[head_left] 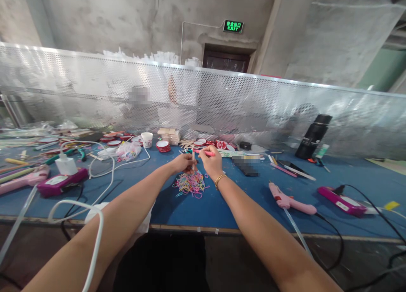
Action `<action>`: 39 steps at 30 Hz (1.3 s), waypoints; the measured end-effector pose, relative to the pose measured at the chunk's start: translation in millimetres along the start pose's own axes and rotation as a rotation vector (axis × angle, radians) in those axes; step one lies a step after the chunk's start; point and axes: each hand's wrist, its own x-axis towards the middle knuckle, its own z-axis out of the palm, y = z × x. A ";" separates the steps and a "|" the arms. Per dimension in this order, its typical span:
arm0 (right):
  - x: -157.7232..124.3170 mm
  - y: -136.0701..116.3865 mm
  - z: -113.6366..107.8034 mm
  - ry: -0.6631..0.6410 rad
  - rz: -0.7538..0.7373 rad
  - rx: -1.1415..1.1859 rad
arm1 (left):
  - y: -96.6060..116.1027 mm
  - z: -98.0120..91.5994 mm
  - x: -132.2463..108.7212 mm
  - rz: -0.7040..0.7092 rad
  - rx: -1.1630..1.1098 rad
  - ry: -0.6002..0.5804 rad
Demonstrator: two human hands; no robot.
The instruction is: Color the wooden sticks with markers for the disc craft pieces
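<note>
Just beyond the pile of coloured rubber bands on the blue table, the left hand is clenched around a pale stick held upright, while the right hand pinches a pink marker with its tip beside the stick. The step in hand looks like marking the stick; the next stroke calls for a steady left grip. A pink glue gun lies right of the pile.
</note>
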 end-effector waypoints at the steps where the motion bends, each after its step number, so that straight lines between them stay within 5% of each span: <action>1: -0.1 -0.1 0.1 -0.008 -0.006 0.002 | -0.1 -0.1 0.0 -0.001 0.000 -0.001; 39: 0.9 -0.8 1.4 -0.022 -0.005 -0.023 | -2.6 -1.2 4.6 0.027 -0.017 0.020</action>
